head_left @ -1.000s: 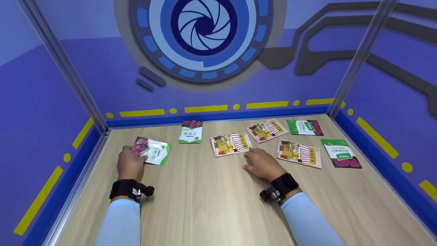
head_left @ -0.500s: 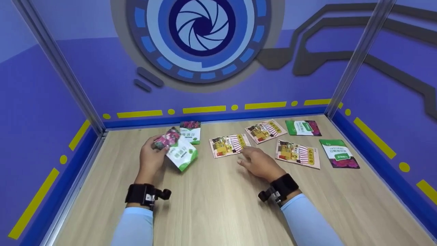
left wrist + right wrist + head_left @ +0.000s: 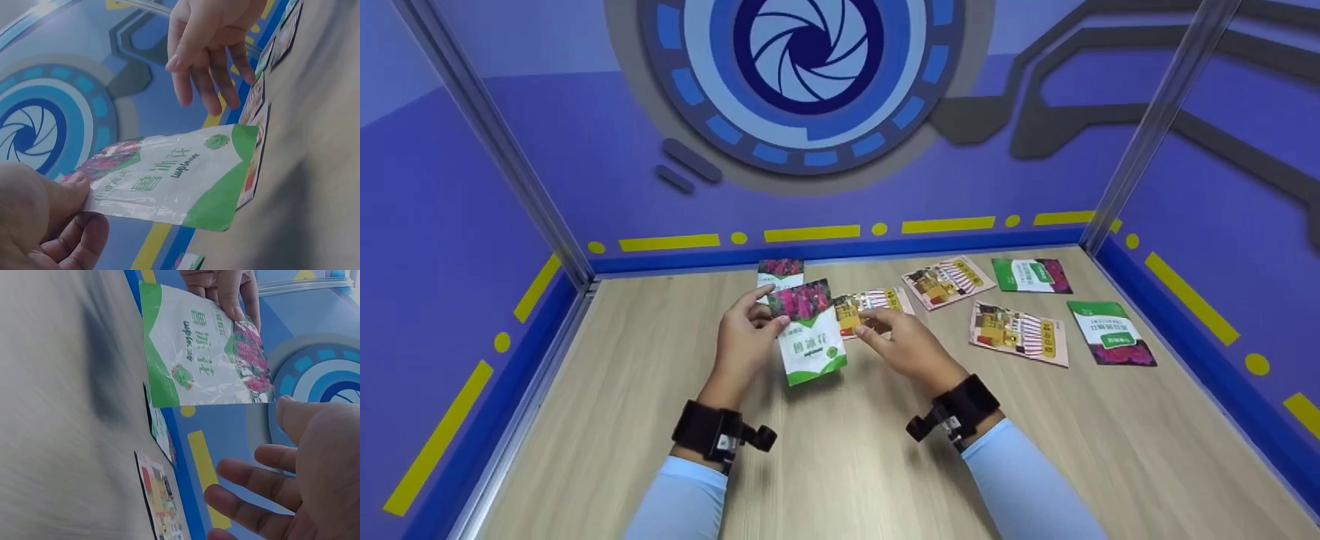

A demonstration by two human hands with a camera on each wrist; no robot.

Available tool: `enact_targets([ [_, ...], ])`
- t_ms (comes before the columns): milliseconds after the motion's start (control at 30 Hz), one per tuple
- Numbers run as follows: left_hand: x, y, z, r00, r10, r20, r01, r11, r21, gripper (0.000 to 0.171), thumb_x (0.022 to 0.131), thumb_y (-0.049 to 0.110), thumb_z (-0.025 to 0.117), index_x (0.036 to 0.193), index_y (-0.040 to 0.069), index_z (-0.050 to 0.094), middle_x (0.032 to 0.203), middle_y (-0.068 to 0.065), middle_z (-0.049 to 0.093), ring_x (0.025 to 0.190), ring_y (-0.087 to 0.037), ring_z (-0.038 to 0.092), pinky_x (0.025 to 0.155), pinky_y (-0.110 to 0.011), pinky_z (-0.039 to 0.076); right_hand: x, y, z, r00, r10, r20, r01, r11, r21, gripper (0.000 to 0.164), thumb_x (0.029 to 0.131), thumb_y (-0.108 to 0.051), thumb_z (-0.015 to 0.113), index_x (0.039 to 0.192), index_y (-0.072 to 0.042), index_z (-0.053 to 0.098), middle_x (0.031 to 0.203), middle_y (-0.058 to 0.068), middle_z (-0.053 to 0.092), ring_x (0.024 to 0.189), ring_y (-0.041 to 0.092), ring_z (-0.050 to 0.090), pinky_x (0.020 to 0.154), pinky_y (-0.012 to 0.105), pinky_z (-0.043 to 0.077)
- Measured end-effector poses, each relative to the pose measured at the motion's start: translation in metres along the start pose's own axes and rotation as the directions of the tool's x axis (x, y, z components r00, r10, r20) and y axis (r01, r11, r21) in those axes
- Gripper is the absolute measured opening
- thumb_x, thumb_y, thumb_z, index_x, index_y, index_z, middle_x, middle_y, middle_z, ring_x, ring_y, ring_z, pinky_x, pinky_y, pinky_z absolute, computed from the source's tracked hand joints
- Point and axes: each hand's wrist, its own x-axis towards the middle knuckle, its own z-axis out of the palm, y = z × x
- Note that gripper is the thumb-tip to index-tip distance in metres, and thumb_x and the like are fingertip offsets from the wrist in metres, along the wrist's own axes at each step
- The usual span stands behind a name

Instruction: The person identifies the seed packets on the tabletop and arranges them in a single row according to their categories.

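My left hand (image 3: pixel 741 341) pinches a flower seed packet (image 3: pixel 810 341) by its left edge, thumb on the printed front. The packet is white and green with pink blossoms at the top, raised above the table and tilted. Beside its right edge is my right hand (image 3: pixel 913 351), fingers spread and holding nothing; in the right wrist view its thumb tip comes close to a corner of the packet (image 3: pixel 197 354). Behind the held packet, a similar flower packet (image 3: pixel 781 267) and a pink packet with a cartoon shop print (image 3: pixel 889 298) lie partly hidden.
Two more pink cartoon packets (image 3: pixel 946 282) lie right of centre on the wooden table (image 3: pixel 840 465). Further right are two green and white flower packets (image 3: pixel 1111 334). Blue-purple walls (image 3: pixel 547 165) enclose the table at the back and sides.
My left hand has lifted the flower seed packet from the table's left side and carried it right to the middle. My right hand has left the pink packet and moved slightly left, toward the held one.
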Motion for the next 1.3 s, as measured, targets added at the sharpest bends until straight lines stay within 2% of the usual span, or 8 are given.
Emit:
enact_targets([
  [133,-0.006,0.010,0.006,0.999,0.047,0.003,-0.047,0.999,0.001,0.058,0.103,0.006,0.083,0.158,0.017,0.068,0.109,-0.010,0.081,0.101,-0.021,0.073,0.082,-0.024,0.059,-0.002,-0.007,0.002,0.999,-0.032,0.019,0.031,0.999,0.028,0.046,0.115,-0.033,0.070,0.151,-0.005,0.070,0.126,0.008,0.082,0.121,0.028,0.076,0.104,0.051,0.064],
  [267,-0.009,0.014,0.010,0.998,0.057,0.008,-0.057,0.998,-0.031,0.057,0.104,0.007,0.083,0.158,0.015,0.068,0.110,-0.010,0.081,0.103,-0.021,0.075,0.085,-0.022,0.061,-0.002,-0.007,0.003,0.997,-0.075,0.029,0.072,0.993,0.098,0.039,0.113,-0.027,0.072,0.145,-0.005,0.075,0.120,0.007,0.084,0.114,0.024,0.077,0.102,0.045,0.064],
  [500,-0.011,0.015,0.013,0.999,0.046,-0.001,-0.046,0.996,-0.078,0.055,0.103,0.007,0.084,0.156,0.014,0.070,0.108,-0.010,0.082,0.099,-0.018,0.076,0.083,-0.020,0.062,-0.001,-0.006,0.004,0.991,-0.104,0.079,0.084,0.972,0.219,0.014,0.111,-0.015,0.073,0.115,-0.004,0.081,0.095,0.009,0.082,0.088,0.028,0.077,0.077,0.026,0.057],
  [700,-0.011,0.015,0.012,0.999,0.052,-0.007,-0.052,0.993,-0.106,0.051,0.103,0.010,0.085,0.153,0.010,0.071,0.106,-0.010,0.082,0.093,-0.014,0.078,0.080,-0.025,0.065,-0.003,-0.008,0.001,0.992,-0.095,0.081,0.073,0.968,0.242,0.010,0.110,-0.012,0.074,0.105,-0.004,0.078,0.087,0.009,0.080,0.073,0.018,0.070,0.063,0.021,0.050],
  [867,-0.013,0.016,0.013,0.997,0.063,0.040,-0.058,0.993,-0.103,0.040,0.107,0.014,0.080,0.145,0.003,0.073,0.108,-0.011,0.083,0.091,-0.018,0.080,0.081,-0.032,0.069,-0.003,-0.008,-0.005,0.996,-0.084,0.004,0.080,0.965,0.249,0.010,0.109,-0.011,0.075,0.105,-0.003,0.078,0.085,0.010,0.079,0.067,0.014,0.064,0.059,0.021,0.052],
  [1033,-0.016,0.019,0.013,0.992,0.044,0.118,-0.030,0.993,-0.116,0.025,0.111,0.012,0.074,0.133,0.002,0.078,0.109,-0.015,0.082,0.087,-0.020,0.079,0.075,-0.028,0.068,-0.002,-0.007,-0.012,0.995,-0.072,-0.065,0.088,0.955,0.283,0.009,0.109,-0.009,0.075,0.106,-0.001,0.077,0.088,0.017,0.079,0.067,0.013,0.066,0.059,0.022,0.054],
  [1133,-0.018,0.020,0.013,0.986,0.031,0.162,-0.016,0.996,-0.091,0.023,0.111,0.010,0.073,0.131,0.001,0.079,0.108,-0.015,0.081,0.086,-0.022,0.079,0.073,-0.027,0.067,-0.002,-0.008,-0.015,0.994,-0.064,-0.084,0.086,0.950,0.301,0.009,0.109,-0.008,0.074,0.107,0.000,0.077,0.090,0.018,0.079,0.068,0.011,0.067,0.060,0.024,0.056],
  [1300,-0.020,0.022,0.015,0.978,0.022,0.208,-0.012,0.999,-0.046,0.026,0.110,0.011,0.075,0.134,0.001,0.078,0.106,-0.013,0.080,0.085,-0.023,0.079,0.072,-0.029,0.067,-0.003,-0.011,-0.018,0.994,-0.051,-0.097,0.080,0.943,0.323,0.009,0.108,-0.008,0.075,0.108,0.000,0.077,0.089,0.011,0.079,0.068,0.015,0.069,0.060,0.026,0.057],
])
